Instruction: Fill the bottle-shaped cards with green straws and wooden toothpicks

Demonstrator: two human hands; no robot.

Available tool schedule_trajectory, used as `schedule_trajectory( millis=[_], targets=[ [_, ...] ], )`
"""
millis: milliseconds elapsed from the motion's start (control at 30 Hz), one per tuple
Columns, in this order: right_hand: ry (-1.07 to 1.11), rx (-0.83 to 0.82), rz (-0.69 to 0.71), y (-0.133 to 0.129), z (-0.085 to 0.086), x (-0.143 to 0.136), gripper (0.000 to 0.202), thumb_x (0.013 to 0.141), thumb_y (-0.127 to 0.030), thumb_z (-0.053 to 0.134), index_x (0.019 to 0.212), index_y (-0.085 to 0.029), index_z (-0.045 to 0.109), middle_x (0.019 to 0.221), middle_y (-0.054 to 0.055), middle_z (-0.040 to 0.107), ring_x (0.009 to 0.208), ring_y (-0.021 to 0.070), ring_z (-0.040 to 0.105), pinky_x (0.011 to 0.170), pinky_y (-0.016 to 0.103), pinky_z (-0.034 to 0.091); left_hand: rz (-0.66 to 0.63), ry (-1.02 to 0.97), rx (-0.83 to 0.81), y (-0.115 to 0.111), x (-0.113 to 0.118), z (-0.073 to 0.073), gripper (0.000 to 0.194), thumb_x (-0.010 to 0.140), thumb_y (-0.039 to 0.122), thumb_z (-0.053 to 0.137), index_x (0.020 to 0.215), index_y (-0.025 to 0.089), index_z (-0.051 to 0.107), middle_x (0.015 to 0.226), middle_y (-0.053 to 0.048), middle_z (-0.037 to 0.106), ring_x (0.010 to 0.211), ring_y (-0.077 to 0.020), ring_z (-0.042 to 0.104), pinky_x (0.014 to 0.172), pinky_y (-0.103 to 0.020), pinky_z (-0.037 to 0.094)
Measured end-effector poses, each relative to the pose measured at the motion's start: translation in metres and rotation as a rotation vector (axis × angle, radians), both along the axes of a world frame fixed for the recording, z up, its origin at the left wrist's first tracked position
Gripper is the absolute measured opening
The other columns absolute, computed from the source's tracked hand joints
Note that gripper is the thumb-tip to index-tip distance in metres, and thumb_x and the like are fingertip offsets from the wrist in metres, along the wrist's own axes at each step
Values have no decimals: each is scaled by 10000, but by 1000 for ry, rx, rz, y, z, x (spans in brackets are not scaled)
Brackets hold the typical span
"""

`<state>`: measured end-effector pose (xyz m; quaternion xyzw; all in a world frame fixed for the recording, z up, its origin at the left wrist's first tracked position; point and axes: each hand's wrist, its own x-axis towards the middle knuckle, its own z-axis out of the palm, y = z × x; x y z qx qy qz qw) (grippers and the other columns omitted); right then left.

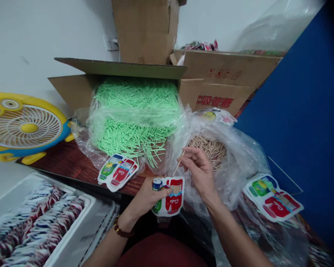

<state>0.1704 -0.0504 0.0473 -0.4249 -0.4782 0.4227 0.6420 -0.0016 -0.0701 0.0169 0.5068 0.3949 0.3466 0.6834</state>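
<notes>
My left hand (144, 200) is closed around a small printed pouch (174, 202), red, green and white with "Cola" lettering, held upright above the table edge. Between thumb and fingertips my right hand (200, 172) pinches a thin brown stick (177, 168), its lower end pointing down at the pouch's top edge. Behind that hand, a pile of similar brown sticks (208, 146) lies in an opened clear plastic bag (239, 159). Light green sticks (128, 137) spill from a bagged carton towards a few flat printed pouches (118, 172).
More printed pouches (272, 198) lie on plastic at the right, near a blue panel (300, 129). A yellow cartoon fan (29, 128) stands at left, above a white bin (93, 204) packed with pouches. Cardboard boxes (228, 74) line the back wall.
</notes>
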Motion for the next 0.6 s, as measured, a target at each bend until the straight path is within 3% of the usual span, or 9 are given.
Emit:
schedule_trajectory(
  millis=[433, 600],
  targets=[
    [-20, -30, 112, -5, -6, 8, 193, 809, -245, 656, 994, -232, 603, 756, -20, 609, 631, 114, 557, 551, 218, 423, -18, 7, -13, -2, 2, 2, 204, 716, 292, 730, 796, 106, 707, 670, -16, 651, 599, -129, 538, 601, -224, 434],
    [-64, -58, 140, -6, -11, 12, 193, 803, -252, 673, 979, -218, 600, 743, -21, 608, 649, 120, 576, 610, 229, 442, -24, 3, -21, -1, 2, -5, 173, 716, 267, 732, 785, 110, 712, 658, -9, 654, 592, -129, 546, 607, -223, 434]
  ],
)
